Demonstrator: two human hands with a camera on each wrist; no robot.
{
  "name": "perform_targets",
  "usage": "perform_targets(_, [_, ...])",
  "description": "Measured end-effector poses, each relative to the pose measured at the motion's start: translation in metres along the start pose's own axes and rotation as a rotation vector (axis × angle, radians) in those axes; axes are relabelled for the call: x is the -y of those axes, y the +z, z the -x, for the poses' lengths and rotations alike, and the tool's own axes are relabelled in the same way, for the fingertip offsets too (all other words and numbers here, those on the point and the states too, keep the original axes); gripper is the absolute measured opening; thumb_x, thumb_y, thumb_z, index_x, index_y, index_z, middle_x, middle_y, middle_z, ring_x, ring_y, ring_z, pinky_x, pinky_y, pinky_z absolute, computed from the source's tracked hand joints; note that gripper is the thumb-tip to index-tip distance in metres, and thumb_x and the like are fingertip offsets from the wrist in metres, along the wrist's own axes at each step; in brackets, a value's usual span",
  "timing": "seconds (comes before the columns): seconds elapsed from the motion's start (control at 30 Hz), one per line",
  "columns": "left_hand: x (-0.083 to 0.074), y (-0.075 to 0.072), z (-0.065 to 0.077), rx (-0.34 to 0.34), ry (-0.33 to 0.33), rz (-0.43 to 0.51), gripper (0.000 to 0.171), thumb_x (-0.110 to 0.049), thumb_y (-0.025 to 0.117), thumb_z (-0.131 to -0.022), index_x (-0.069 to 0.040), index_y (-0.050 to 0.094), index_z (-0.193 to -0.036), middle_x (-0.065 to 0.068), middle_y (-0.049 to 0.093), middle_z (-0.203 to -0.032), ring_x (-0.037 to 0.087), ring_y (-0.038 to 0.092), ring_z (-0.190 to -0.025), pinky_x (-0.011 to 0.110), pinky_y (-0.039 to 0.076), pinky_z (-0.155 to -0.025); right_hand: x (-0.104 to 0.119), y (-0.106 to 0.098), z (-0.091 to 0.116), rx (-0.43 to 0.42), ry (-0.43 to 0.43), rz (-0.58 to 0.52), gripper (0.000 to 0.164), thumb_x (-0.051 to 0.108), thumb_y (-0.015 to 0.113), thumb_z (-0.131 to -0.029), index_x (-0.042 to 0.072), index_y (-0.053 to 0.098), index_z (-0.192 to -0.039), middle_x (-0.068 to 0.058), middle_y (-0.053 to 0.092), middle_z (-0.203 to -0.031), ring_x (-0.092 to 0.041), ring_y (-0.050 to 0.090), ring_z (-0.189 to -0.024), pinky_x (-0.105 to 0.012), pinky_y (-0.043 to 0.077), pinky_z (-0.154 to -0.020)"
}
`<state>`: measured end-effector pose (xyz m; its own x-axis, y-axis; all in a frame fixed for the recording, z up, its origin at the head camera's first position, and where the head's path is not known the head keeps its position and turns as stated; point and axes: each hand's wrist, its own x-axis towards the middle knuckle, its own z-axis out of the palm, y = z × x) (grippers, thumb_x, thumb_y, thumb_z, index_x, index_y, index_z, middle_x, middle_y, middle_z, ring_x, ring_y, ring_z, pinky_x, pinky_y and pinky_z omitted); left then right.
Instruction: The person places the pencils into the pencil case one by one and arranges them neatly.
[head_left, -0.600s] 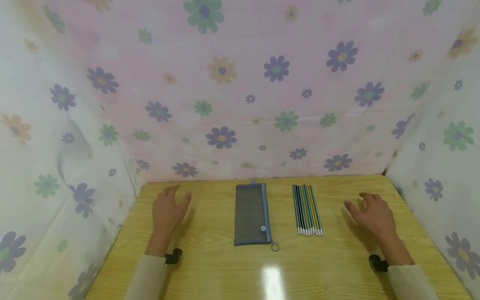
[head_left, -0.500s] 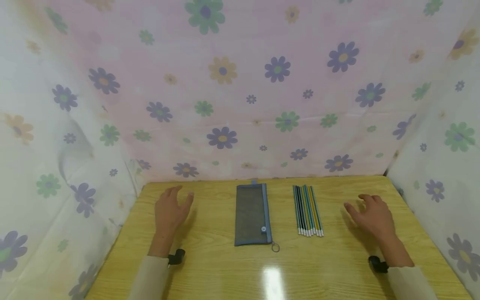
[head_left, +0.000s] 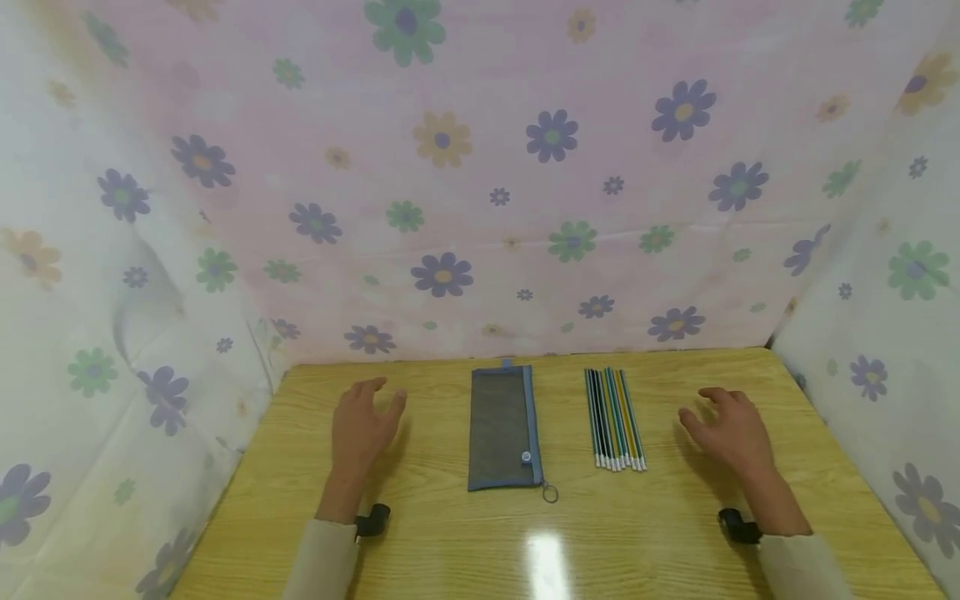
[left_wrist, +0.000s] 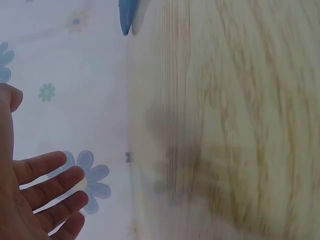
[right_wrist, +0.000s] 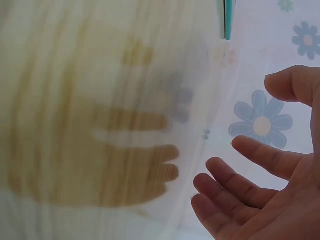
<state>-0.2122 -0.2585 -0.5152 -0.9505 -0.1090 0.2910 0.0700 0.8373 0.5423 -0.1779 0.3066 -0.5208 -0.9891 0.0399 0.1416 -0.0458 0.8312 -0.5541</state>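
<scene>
A flat mesh zipper pouch (head_left: 498, 429) with blue-grey edging lies on the table, a ring hanging from its zipper at the near right corner. To its right is a row of pencils (head_left: 615, 421), green, black and yellow, with white ends toward me. My left hand (head_left: 363, 429) hovers left of the pouch, fingers relaxed and holding nothing. Right of the pencils, my right hand (head_left: 731, 433) hovers with loosely bent fingers, also without anything in it. In the left wrist view a blue tip of the pouch (left_wrist: 128, 15) shows; the right wrist view catches the pencil ends (right_wrist: 227, 20).
The wood-grain table (head_left: 450, 546) reflects a bright light near its front. Flower-patterned cloth (head_left: 480, 183) stands behind the table and along both sides. Each wrist carries a black camera mount, such as the left one (head_left: 372, 521).
My left hand has moved right, closer to the pouch. My right hand has shifted slightly left toward the pencils. Pouch and pencils have stayed in place.
</scene>
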Motion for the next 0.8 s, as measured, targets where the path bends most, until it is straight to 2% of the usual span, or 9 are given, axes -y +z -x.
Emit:
perform_targets(0.13, [-0.004, 0.007, 0.002, -0.008, 0.016, 0.009, 0.061, -0.049, 0.063, -0.105, 0.001, 0.064, -0.140, 0.025, 0.063, -0.138, 0.048, 0.055, -0.130, 0.065, 0.044, -0.109, 0.004, 0.002, 0.000, 0.020, 0.007, -0.020, 0.060, 0.033, 0.065, -0.104, -0.015, 0.056, -0.139, -0.041, 0.057, -0.130, -0.056, 0.058, -0.112, -0.069, 0.050, -0.086])
perform_targets(0.43, [-0.021, 0.025, 0.006, -0.058, 0.099, 0.038, 0.053, -0.044, 0.069, -0.103, 0.000, 0.069, -0.131, 0.020, 0.068, -0.120, 0.045, 0.060, -0.117, 0.062, 0.049, -0.099, 0.014, 0.011, 0.000, -0.008, -0.015, -0.082, 0.053, 0.026, 0.069, -0.102, -0.013, 0.059, -0.136, -0.037, 0.064, -0.121, -0.052, 0.064, -0.108, -0.066, 0.055, -0.084])
perform_targets(0.8, [-0.045, 0.043, 0.012, -0.034, 0.132, 0.089, 0.050, -0.042, 0.073, -0.100, -0.002, 0.071, -0.129, 0.017, 0.067, -0.113, 0.040, 0.060, -0.109, 0.058, 0.050, -0.092, 0.025, 0.022, -0.004, 0.021, -0.011, -0.107, 0.045, 0.023, 0.071, -0.100, -0.012, 0.064, -0.128, -0.027, 0.072, -0.109, -0.042, 0.070, -0.095, -0.058, 0.059, -0.080])
